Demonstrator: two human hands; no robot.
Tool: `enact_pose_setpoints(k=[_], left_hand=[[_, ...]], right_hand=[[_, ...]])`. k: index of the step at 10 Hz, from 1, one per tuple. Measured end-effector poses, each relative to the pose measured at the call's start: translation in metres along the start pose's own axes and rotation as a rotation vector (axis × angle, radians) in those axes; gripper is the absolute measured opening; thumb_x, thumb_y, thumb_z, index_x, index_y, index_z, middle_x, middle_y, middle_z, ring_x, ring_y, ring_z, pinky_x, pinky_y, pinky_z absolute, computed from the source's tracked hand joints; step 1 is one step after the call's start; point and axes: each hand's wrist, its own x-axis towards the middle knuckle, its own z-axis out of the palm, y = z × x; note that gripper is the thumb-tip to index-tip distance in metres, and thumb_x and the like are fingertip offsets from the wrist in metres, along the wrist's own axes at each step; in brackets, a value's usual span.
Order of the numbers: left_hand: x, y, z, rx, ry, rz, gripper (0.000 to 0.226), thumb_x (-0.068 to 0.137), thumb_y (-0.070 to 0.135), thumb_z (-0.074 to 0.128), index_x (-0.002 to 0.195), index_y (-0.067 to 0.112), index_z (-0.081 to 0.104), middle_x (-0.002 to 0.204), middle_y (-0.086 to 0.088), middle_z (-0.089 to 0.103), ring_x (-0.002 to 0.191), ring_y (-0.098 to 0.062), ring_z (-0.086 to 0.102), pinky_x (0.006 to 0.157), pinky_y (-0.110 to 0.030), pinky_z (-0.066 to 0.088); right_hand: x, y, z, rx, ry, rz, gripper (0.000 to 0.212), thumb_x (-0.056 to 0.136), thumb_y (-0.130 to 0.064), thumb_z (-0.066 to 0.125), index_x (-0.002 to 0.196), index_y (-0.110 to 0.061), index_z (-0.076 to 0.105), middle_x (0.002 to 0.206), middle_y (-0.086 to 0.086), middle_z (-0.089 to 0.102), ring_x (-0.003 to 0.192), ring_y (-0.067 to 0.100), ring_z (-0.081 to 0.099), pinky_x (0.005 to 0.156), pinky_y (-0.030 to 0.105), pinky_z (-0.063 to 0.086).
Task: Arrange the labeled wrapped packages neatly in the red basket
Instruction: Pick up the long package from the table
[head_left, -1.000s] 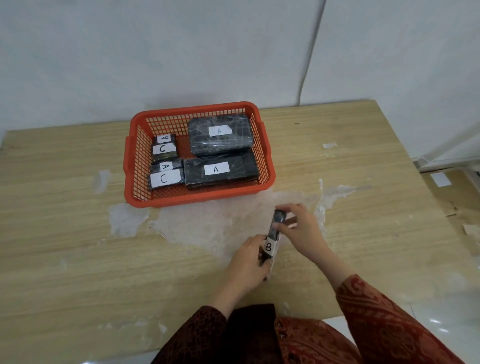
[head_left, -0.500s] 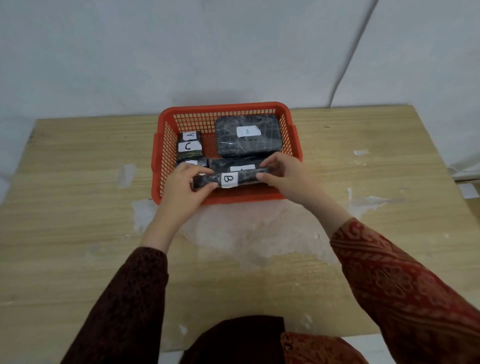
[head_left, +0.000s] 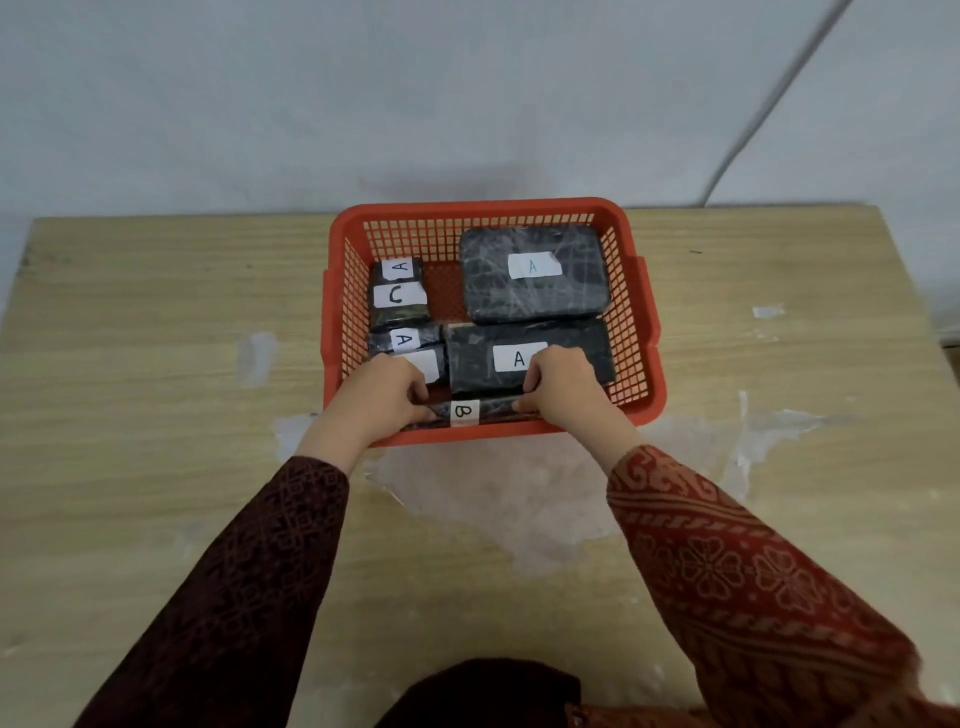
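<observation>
The red basket (head_left: 640, 291) stands at the table's far middle. Inside it lie a large black package labelled A (head_left: 535, 273) at the back right and a long A package (head_left: 478, 356) in front of it. At the left are small packages labelled A and C (head_left: 399, 296) and another small A package (head_left: 402, 339). A thin black package labelled B (head_left: 465, 412) lies along the basket's near wall. My left hand (head_left: 376, 397) grips its left end and my right hand (head_left: 563, 387) grips its right end.
The wooden table (head_left: 156, 415) has pale worn patches in front of the basket and to its right. A grey wall with a thin cable (head_left: 769, 104) rises right behind the table. My patterned sleeves fill the near foreground.
Both hands lifted the B package from the table in front of the basket, turned it sideways and carried it into the basket, where it now lies low against the near wall.
</observation>
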Motion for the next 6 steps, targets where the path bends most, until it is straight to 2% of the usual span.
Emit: enact_pose_setpoints(k=[1,2,3,4,5,6], left_hand=[[0.001,0.0,0.001,0.102,0.001,-0.004,0.029,0.071,0.031,0.079,0.096,0.019,0.072,0.095,-0.004,0.067,0.087,-0.022,0.061,0.069,-0.03,0.046],[0.001,0.001,0.0,0.158,0.018,-0.026,0.024,0.071,0.03,0.078,0.092,0.02,0.071,0.098,-0.004,0.067,0.091,-0.024,0.062,0.066,-0.029,0.044],[0.004,0.003,-0.001,0.173,0.009,-0.046,0.02,0.07,0.026,0.079,0.087,0.017,0.072,0.096,-0.004,0.068,0.09,-0.025,0.062,0.063,-0.029,0.042],[0.003,0.005,-0.005,0.172,-0.043,-0.054,0.021,0.07,0.026,0.08,0.086,0.015,0.071,0.095,-0.005,0.066,0.09,-0.026,0.062,0.062,-0.03,0.042],[-0.004,0.009,-0.013,0.222,-0.026,-0.013,0.016,0.078,0.026,0.072,0.085,0.012,0.068,0.092,-0.007,0.065,0.087,-0.029,0.062,0.061,-0.031,0.042],[-0.013,0.017,-0.015,0.261,0.067,0.032,0.018,0.086,0.028,0.061,0.083,0.011,0.066,0.086,-0.007,0.063,0.083,-0.029,0.062,0.059,-0.031,0.039]], right_hand=[[0.0,-0.004,0.009,-0.028,0.015,-0.008,0.014,0.084,-0.009,0.067,0.093,0.001,0.071,0.103,0.02,0.069,0.101,0.032,0.063,0.088,0.038,0.054],[-0.002,-0.003,0.011,-0.021,-0.022,-0.042,0.019,0.088,-0.014,0.063,0.091,0.002,0.072,0.093,0.02,0.069,0.095,0.032,0.062,0.08,0.036,0.054],[-0.007,-0.003,0.006,-0.015,-0.114,-0.076,0.034,0.092,-0.028,0.056,0.085,0.001,0.071,0.069,0.01,0.058,0.072,0.028,0.058,0.063,0.033,0.044],[-0.011,-0.003,0.002,-0.046,-0.176,-0.094,0.042,0.095,-0.033,0.05,0.08,0.001,0.07,0.065,0.007,0.054,0.064,0.024,0.053,0.06,0.031,0.041],[-0.017,-0.005,-0.008,-0.132,-0.263,-0.139,0.051,0.097,-0.041,0.045,0.061,-0.006,0.055,0.062,0.006,0.051,0.059,0.021,0.05,0.051,0.031,0.035],[-0.025,-0.008,-0.018,-0.188,-0.215,-0.202,0.046,0.097,-0.04,0.045,0.073,-0.003,0.059,0.069,0.008,0.056,0.067,0.025,0.054,0.055,0.031,0.038]])
